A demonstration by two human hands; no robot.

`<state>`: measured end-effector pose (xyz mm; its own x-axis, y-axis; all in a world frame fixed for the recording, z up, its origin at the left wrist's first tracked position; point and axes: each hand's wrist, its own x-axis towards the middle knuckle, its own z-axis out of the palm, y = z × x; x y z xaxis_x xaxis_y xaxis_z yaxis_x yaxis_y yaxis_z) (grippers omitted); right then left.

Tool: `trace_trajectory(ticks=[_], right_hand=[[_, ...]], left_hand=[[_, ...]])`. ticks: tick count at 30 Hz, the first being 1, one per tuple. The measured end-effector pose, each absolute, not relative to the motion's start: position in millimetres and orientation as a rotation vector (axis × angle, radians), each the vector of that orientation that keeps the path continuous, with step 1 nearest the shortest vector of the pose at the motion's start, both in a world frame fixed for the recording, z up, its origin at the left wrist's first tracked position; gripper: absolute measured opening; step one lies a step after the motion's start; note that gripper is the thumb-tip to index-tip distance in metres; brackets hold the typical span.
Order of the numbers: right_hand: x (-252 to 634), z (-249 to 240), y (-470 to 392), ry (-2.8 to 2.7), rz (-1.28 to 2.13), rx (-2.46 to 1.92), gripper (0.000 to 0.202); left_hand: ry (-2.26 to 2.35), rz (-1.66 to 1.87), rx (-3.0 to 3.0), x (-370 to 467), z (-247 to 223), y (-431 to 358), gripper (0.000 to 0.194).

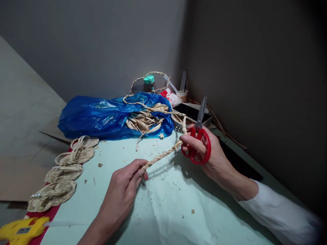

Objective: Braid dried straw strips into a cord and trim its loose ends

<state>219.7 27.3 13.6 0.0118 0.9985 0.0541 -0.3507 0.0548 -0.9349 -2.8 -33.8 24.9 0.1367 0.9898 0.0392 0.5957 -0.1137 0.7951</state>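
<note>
The braided straw cord (162,156) is strung above the pale green table cover (114,211), between the two hands; the left hand (122,187) pinches its near part between thumb and fingers; the right hand (213,154) has the red-handled scissors (208,149) hooked on it, blades pointing up and away, while its thumb and fingertips appear to nip the cord too. Past the right hand the cord bends upward and seems to run on over the blue plastic bag (84,117), with a thin loop standing by the teal-capped bottle (149,80).

The cord should be very light, springy and fairly stiff along the plait, dry and rough rather than slippery; loose ends would likely fray or snap if bent sharply, so a pinch across all the strands, close to the working part, looks the safest hold.

The cord's near tip is hidden in the left hand; the right hand's grip is partly covered by the scissor handles; whether the blades are fully closed is hard to tell; the dry husk strips (143,120) in the bag's mouth are only partly exposed; the yellow glue gun (22,231) is cut off by the frame's edge.
</note>
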Motion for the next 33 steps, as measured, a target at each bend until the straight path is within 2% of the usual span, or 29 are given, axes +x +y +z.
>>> trace_trajectory(ticks=[6,11,19,24,28,33], right_hand=[[216.6,10.3,24.3,-0.974,1.384,-0.892,0.043],[217.1,8.7,25.9,-0.983,1.367,-0.907,0.044],[217.4,6.6,29.6,-0.965,1.375,-0.92,0.045],[212.2,4.6,26.7,-0.977,1.391,-0.922,0.045],[208.2,-2.4,23.0,-1.003,1.439,-0.937,0.045],[201.7,1.1,22.9,-0.948,1.445,-1.02,0.038]], left_hand=[[1.43,0.639,1.957,-9.0,32.7,-28.0,0.029],[1.479,0.676,1.95,-13.0,36.6,-27.7,0.026],[1.506,0.736,1.843,-23.0,40.5,-27.5,0.031],[1.595,0.925,1.781,-23.4,45.9,-26.3,0.031],[1.733,1.118,1.83,-10.1,45.1,-33.1,0.023],[1.491,1.191,2.286,11.0,24.4,-39.1,0.018]])
